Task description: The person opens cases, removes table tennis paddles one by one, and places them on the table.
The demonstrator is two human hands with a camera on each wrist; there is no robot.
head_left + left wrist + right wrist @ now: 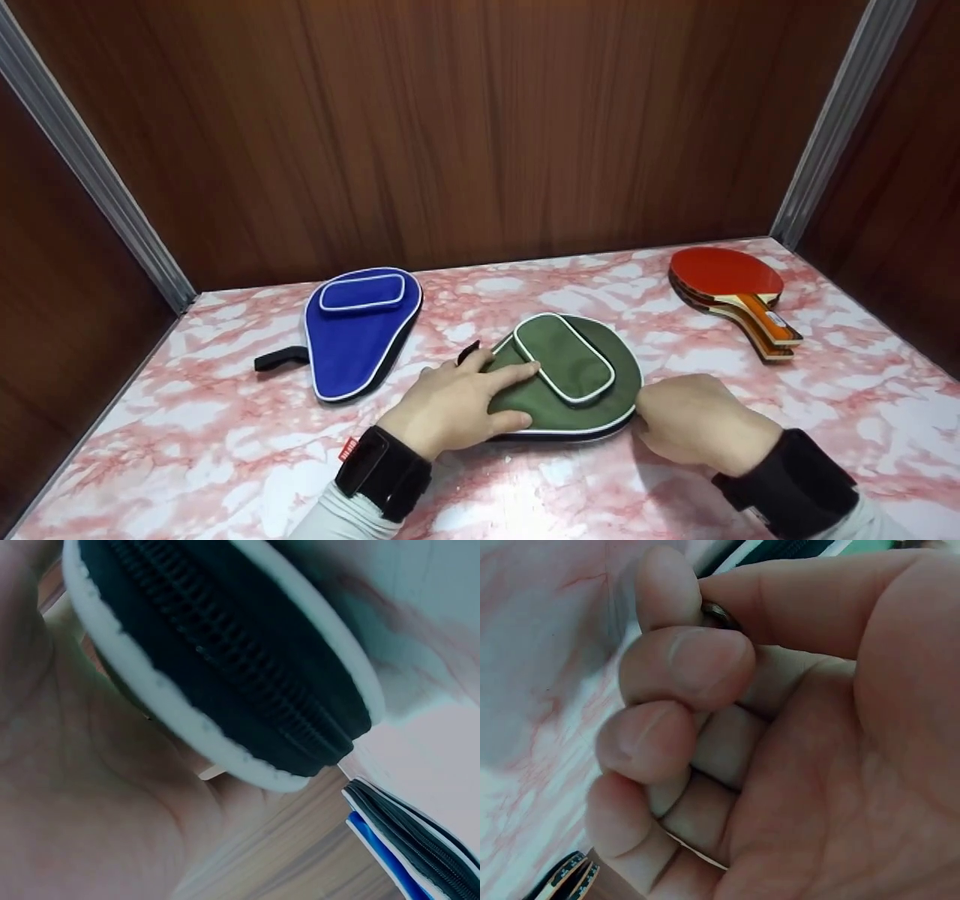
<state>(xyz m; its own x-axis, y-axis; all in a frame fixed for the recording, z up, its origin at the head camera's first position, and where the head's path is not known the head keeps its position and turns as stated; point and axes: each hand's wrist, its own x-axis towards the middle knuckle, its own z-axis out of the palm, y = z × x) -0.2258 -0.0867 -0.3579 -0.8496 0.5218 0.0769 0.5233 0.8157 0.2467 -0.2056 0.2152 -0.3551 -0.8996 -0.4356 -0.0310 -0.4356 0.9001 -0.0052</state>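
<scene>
Pink marbled tabletop (225, 450) enclosed by dark wood-panelled walls (450, 127).

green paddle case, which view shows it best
The head view: the whole green case lies flat under both hands. The left wrist view shows only its zipped edge; the right wrist view, just a corner.

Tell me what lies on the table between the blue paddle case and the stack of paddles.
In the head view, the green case lies between the blue case and the paddle stack, with the left hand resting on it.
</scene>
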